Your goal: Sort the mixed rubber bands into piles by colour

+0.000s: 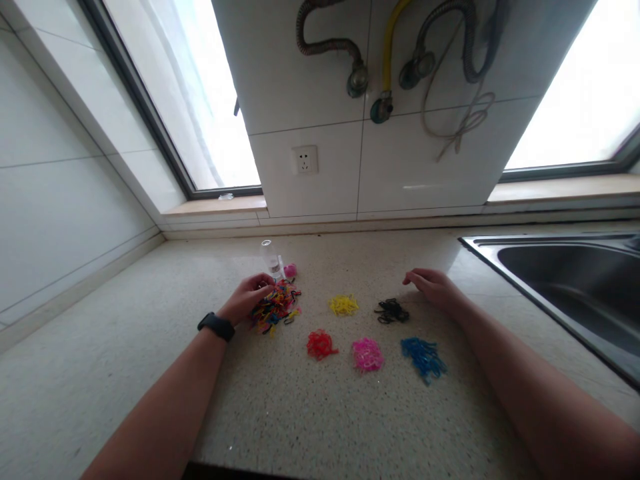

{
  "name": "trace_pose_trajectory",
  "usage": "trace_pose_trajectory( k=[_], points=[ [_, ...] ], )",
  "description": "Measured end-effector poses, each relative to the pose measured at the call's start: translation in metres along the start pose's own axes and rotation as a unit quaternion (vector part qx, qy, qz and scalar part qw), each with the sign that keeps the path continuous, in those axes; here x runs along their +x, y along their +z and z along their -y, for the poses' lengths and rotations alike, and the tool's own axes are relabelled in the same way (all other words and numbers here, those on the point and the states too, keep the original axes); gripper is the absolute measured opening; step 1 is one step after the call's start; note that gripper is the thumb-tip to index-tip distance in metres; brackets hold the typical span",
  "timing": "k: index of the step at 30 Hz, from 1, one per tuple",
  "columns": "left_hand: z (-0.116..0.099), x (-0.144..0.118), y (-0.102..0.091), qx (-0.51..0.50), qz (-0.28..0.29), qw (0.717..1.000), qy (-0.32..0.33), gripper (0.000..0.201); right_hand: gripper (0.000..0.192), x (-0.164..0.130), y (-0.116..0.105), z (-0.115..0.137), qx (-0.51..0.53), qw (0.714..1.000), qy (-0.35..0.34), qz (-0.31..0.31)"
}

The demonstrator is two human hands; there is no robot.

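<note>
My left hand (251, 295), a dark watch band (216, 326) on its wrist, rests against a mixed pile of coloured rubber bands (278, 308). Its fingers are curled and drawn together at the pile's edge; what they pinch is hidden. To the right, my right hand (433, 288) hovers or rests just beyond the black rubber bands (393, 311), fingers bent and together, with any held item too small to see. Between and below the hands lie separate heaps of yellow bands (344, 305), red bands (321, 345), pink bands (367, 355) and blue bands (424, 358).
Behind the mixed pile are a clear plastic bottle (271, 259) and a small pink object (290, 270). A steel sink (500, 263) is set into the speckled counter (310, 420) at right. Pipes and a socket (305, 160) are on the tiled wall.
</note>
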State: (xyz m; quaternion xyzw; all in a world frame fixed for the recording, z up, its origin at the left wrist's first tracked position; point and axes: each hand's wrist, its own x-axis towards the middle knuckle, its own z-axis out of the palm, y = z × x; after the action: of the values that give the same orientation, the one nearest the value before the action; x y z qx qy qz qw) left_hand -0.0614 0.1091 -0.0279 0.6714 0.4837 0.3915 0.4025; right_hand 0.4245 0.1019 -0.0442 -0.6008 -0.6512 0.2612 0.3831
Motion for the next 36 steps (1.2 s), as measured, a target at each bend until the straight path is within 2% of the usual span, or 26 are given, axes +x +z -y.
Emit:
trace_pose_trajectory(
  k=[5,9,13,15,17,20,23,26,28,30,34,36],
  points=[
    [-0.017,-0.004,0.015,-0.049,0.026,0.998,0.027,0.026,0.049,0.000,0.001,0.003,-0.019,1.000,-0.007,0.010],
    [-0.032,-0.011,0.040,-0.092,0.065,0.993,0.025,0.023,0.047,0.001,0.004,0.003,-0.047,0.998,-0.043,0.013],
    [-0.051,-0.023,0.068,-0.051,0.088,0.993,0.067,0.017,0.042,-0.005,0.007,0.012,-0.088,0.993,-0.080,0.009],
    [-0.060,-0.032,0.081,-0.026,0.094,0.990,0.105,0.012,0.035,-0.014,0.008,0.026,-0.125,0.984,-0.126,-0.001],
    [-0.067,-0.043,0.095,-0.020,0.108,0.985,0.132,0.007,0.024,-0.027,0.012,0.045,-0.165,0.966,-0.200,-0.008],
    [-0.074,-0.059,0.116,-0.010,0.125,0.981,0.147,0.004,0.016,-0.049,0.023,0.074,-0.163,0.942,-0.294,-0.009],
    [-0.080,-0.071,0.132,0.034,0.096,0.979,0.175,0.007,0.012,-0.066,0.038,0.096,-0.134,0.924,-0.355,0.055],
    [-0.083,-0.075,0.137,0.061,0.069,0.975,0.202,0.009,0.016,-0.078,0.049,0.109,-0.097,0.910,-0.383,0.125],
    [-0.082,-0.076,0.137,0.066,0.051,0.975,0.203,0.011,0.021,-0.083,0.053,0.114,-0.082,0.904,-0.391,0.150],
    [-0.081,-0.076,0.136,0.065,0.041,0.977,0.201,0.010,0.022,-0.085,0.056,0.117,-0.074,0.903,-0.396,0.147],
    [-0.080,-0.076,0.135,0.054,0.045,0.978,0.196,0.007,0.007,-0.087,0.061,0.119,-0.067,0.901,-0.412,0.114],
    [-0.080,-0.076,0.135,0.053,0.048,0.978,0.194,0.007,0.006,-0.087,0.064,0.119,-0.060,0.903,-0.412,0.108]
  ],
)
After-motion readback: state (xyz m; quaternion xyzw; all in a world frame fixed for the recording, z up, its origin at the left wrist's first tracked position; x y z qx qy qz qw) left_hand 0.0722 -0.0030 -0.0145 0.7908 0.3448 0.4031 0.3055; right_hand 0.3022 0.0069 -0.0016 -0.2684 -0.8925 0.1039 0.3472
